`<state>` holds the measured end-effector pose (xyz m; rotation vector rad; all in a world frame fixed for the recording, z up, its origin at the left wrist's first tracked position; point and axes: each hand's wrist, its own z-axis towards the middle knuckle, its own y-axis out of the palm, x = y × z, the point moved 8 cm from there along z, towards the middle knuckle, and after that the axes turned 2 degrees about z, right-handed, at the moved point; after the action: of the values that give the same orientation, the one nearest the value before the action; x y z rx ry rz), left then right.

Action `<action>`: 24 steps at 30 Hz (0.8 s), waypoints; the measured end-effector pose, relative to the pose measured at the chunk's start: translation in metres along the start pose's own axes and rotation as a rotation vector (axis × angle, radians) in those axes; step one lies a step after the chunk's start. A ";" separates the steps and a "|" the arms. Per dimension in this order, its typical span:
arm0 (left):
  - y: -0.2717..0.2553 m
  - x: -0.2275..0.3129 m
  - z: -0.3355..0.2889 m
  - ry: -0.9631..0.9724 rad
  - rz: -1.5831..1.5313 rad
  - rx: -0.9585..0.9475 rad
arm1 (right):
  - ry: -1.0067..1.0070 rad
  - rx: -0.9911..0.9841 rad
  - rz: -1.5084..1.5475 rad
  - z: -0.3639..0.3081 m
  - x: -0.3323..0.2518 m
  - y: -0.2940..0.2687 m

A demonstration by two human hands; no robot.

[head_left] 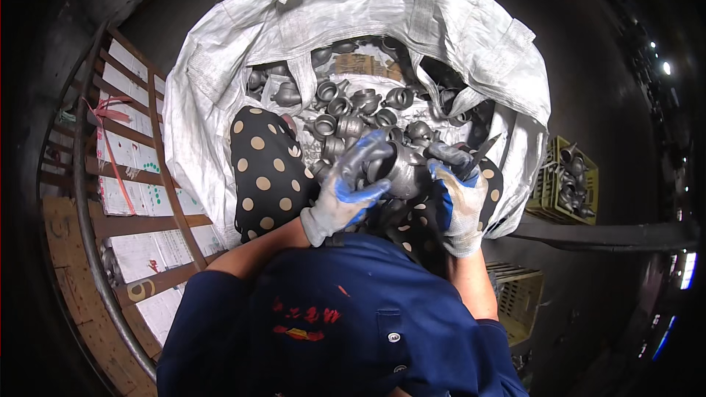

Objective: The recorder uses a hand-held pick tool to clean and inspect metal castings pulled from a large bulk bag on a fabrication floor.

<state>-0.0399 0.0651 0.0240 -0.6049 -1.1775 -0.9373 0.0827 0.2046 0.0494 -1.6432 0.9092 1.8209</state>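
My left hand (342, 195), in a white glove with blue-grey coated fingers, is closed on the left side of a grey, hollow metal casting (407, 173) held above my lap. My right hand (462, 202), gloved likewise, grips a dark, narrow, blade-like tool (487, 145). Its tip points up and to the right, away from the casting; whether it is a file or a knife I cannot tell. The right-hand fingers are close to the casting's right side. Beyond both hands, several similar grey castings (350, 127) lie loose inside a large white woven bag (235, 37).
My knees, in dotted dark cloth (268, 169), reach into the bag's opening. Cardboard (368, 66) lies among the castings. A metal-framed rack with white boxes (132, 143) stands at left. At right are a yellow crate (544, 184) of castings, a dark bar (596, 235) and another crate (518, 301).
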 end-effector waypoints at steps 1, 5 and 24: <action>-0.012 -0.012 -0.004 -0.120 -0.082 0.091 | 0.010 0.008 -0.020 0.001 -0.002 0.000; -0.031 -0.060 -0.021 -0.533 -0.217 0.026 | 0.201 0.045 0.309 0.001 0.018 -0.004; -0.064 -0.068 -0.027 -0.580 -0.182 0.227 | 0.271 0.054 0.007 0.006 0.075 -0.005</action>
<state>-0.0886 0.0309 -0.0530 -0.6104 -1.8564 -0.7827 0.0730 0.2080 -0.0249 -1.8845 1.0689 1.5871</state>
